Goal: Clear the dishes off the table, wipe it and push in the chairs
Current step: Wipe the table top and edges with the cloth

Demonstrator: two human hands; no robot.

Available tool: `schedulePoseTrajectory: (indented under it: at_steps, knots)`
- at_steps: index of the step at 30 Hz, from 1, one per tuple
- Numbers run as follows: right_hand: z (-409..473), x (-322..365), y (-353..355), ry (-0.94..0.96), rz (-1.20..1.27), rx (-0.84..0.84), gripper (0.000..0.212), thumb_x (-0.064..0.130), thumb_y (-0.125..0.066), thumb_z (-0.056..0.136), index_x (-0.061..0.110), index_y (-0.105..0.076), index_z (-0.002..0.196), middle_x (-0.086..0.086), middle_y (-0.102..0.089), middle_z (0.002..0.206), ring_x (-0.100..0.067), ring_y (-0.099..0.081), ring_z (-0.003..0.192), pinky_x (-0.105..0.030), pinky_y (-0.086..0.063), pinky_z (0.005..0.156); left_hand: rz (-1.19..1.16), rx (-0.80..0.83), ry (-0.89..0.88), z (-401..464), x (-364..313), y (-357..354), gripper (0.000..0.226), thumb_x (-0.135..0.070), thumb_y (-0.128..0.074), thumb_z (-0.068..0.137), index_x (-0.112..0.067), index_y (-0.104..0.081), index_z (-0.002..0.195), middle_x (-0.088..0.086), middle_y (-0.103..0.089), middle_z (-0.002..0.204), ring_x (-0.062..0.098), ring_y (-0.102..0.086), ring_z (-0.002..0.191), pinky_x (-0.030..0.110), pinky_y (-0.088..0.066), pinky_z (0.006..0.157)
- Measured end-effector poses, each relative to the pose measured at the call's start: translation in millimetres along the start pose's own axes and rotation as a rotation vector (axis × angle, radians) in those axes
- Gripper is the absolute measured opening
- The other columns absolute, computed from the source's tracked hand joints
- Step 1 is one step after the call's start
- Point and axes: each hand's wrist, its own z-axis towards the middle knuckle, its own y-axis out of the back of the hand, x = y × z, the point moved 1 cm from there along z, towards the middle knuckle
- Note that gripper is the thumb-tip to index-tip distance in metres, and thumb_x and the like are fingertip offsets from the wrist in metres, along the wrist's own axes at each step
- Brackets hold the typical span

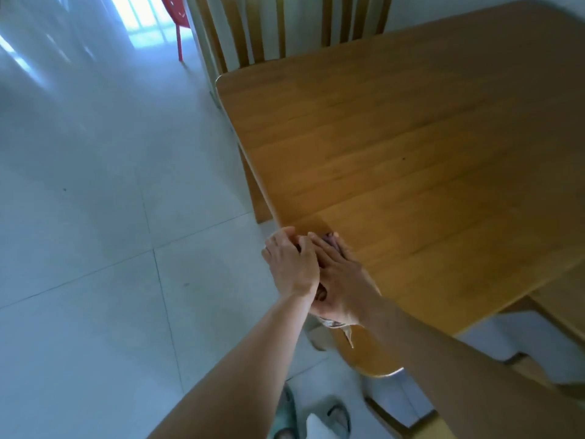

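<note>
While both my hands meet at the table's near-left edge, I read this as the wiping step. Starting at the left, my left hand (289,264) sits just off the edge of the table (411,137), fingers loosely curved like a cup under the rim; I judge it is placed there to catch crumbs, though whether it holds anything I cannot tell. Just beside it, touching, my right hand (340,280) lies flat with straight fingers pressing a cloth (332,324) against the tabletop, so the cloth is pushed rather than grasped. Most of the cloth is hidden under the palm; a pale corner hangs below the wrist over the edge, and a darker bit shows at the fingertips. No dishes show on the visible wood, so clearing looks done. Farther right and beyond, a chair (250,33) stands tucked at the far end, while another chair (544,369) at the near right looks pulled out.
</note>
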Motion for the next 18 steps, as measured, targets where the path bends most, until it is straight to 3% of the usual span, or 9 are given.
schedulePoseTrajectory:
  at_steps: [6,10,13,15,18]
  knots:
    - [-79,16,-6,-0.021,0.097,-0.022,0.082,0.051,-0.05,0.076,0.027,-0.031,0.152,-0.004,-0.015,0.163,-0.019,0.0,0.152,-0.046,-0.005,0.119,0.089,0.065,-0.128,-45,3,-6,0.035,-0.02,-0.045,0.094,-0.012,-0.048,0.128,0.005,-0.036,0.14,0.021,-0.028,0.13,0.034,-0.027,0.109]
    - [-128,24,-16,-0.037,0.1,-0.056,0.083,0.042,-0.056,0.073,0.022,-0.033,0.15,-0.006,-0.027,0.16,-0.024,-0.012,0.151,-0.048,-0.012,0.118,0.17,0.113,-0.251,-82,6,-16,0.035,-0.022,-0.047,0.095,-0.012,-0.047,0.128,0.006,-0.033,0.142,0.024,-0.029,0.129,0.036,-0.03,0.106]
    - [-170,20,-19,-0.045,0.169,-0.092,0.072,0.023,-0.056,0.079,0.024,-0.038,0.148,0.0,-0.033,0.158,-0.021,-0.023,0.148,-0.045,-0.018,0.118,0.188,0.139,-0.289,-116,7,-23,0.035,-0.022,-0.05,0.094,-0.01,-0.048,0.127,0.009,-0.036,0.14,0.027,-0.031,0.127,0.038,-0.031,0.105]
    - [-196,12,-4,-0.157,0.293,-0.119,0.06,0.012,-0.057,0.085,0.03,-0.049,0.141,0.006,-0.043,0.152,-0.016,-0.036,0.143,-0.039,-0.033,0.114,0.18,0.14,-0.308,-144,8,-25,0.033,-0.02,-0.052,0.093,-0.009,-0.051,0.124,0.011,-0.041,0.136,0.029,-0.034,0.126,0.039,-0.031,0.104]
    - [-254,6,21,-0.59,0.523,-0.142,0.055,0.008,-0.053,0.084,0.039,-0.062,0.128,0.013,-0.062,0.132,-0.013,-0.057,0.122,-0.03,-0.047,0.097,0.108,0.202,-0.265,-203,10,-32,0.025,-0.015,-0.053,0.093,-0.01,-0.057,0.116,0.01,-0.051,0.126,0.027,-0.043,0.12,0.035,-0.033,0.099]
